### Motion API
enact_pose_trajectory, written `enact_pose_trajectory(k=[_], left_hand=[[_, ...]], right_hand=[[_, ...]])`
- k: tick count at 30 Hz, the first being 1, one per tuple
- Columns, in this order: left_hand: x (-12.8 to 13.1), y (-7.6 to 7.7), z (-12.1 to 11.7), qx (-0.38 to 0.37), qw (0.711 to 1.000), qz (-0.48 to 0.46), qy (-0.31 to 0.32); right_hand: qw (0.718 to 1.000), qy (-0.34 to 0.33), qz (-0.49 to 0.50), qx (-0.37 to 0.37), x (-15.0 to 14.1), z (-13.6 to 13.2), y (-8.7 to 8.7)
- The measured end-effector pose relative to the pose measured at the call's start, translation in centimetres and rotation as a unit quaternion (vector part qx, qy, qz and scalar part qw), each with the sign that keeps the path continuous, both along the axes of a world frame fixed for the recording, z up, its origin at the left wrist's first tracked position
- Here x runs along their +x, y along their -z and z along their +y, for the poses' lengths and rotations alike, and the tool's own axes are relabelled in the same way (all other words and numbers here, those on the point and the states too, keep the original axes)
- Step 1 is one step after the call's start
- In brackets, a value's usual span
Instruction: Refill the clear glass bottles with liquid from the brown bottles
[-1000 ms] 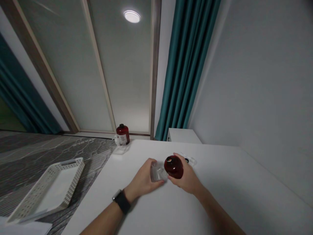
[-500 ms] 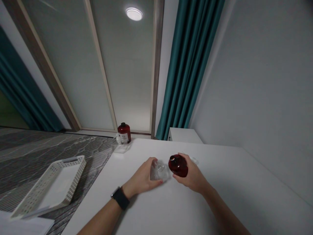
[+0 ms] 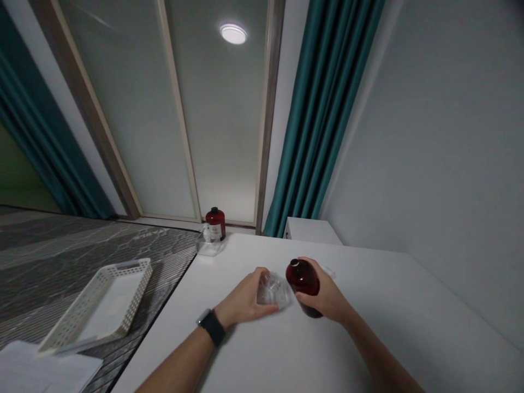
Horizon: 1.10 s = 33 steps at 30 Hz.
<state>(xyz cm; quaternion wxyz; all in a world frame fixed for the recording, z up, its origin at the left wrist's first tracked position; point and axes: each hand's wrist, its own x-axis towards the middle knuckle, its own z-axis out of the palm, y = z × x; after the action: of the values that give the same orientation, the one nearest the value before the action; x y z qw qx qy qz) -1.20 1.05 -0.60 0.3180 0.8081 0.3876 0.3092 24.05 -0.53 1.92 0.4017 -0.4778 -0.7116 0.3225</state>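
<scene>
My right hand (image 3: pixel 327 297) is wrapped round a dark red bottle (image 3: pixel 303 283) that stands nearly upright on the white table (image 3: pixel 388 327), its open neck at the top. Just left of it my left hand (image 3: pixel 245 300), with a black watch on the wrist, grips a small clear plastic container (image 3: pixel 272 289) resting on the table. The two objects are almost touching.
A second dark red bottle (image 3: pixel 215 223) with a black cap and a clear tray (image 3: pixel 208 248) sit at the table's far left corner. A white perforated basket (image 3: pixel 102 303) lies on the dark patterned surface at the left. Teal curtains hang behind.
The red bottle in my right hand has been tipped up from lying towards me to nearly upright. My left hand stays on the clear container. The camera has shifted slightly.
</scene>
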Motion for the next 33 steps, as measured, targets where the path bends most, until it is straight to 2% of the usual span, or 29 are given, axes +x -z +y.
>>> enact_pose_trajectory(k=[4, 12, 19, 21, 23, 26, 28, 31, 33], left_hand=[[0.1, -0.5, -0.3, 0.012, 1.000, 0.007, 0.000], [0.5, -1.1, -0.8, 0.019, 0.999, 0.024, 0.014], [1.3, -0.8, -1.4, -0.013, 1.000, -0.015, 0.006], [1.9, -0.6, -1.6, -0.019, 0.998, -0.053, -0.027], [2.5, -0.2, -1.7, -0.031, 0.989, -0.112, -0.090], [3.6, 0.4, -1.4, -0.056, 0.956, -0.204, -0.204], [4.1, 0.6, -1.2, -0.060, 0.933, -0.247, -0.254], [4.8, 0.7, -1.0, -0.045, 0.918, -0.255, -0.300], [5.0, 0.8, -1.1, -0.042, 0.920, -0.235, -0.312]], right_hand=[[1.000, -0.014, 0.027, -0.004, 0.2, -0.2, -0.5], [0.999, 0.008, -0.039, -0.010, 1.4, -1.7, -1.4], [0.999, 0.025, 0.036, -0.002, 2.1, -1.7, -1.7], [0.997, 0.023, 0.068, -0.013, 1.8, -1.7, -1.6], [0.995, 0.018, 0.096, -0.017, 1.4, -1.9, -1.5], [0.993, 0.032, 0.117, -0.003, 0.2, -2.3, -1.0], [0.991, 0.058, 0.117, 0.014, -0.7, -2.6, -0.4], [0.989, 0.096, 0.105, 0.047, -2.5, -3.0, 0.6], [0.986, 0.119, 0.090, 0.072, -3.9, -3.3, 1.1]])
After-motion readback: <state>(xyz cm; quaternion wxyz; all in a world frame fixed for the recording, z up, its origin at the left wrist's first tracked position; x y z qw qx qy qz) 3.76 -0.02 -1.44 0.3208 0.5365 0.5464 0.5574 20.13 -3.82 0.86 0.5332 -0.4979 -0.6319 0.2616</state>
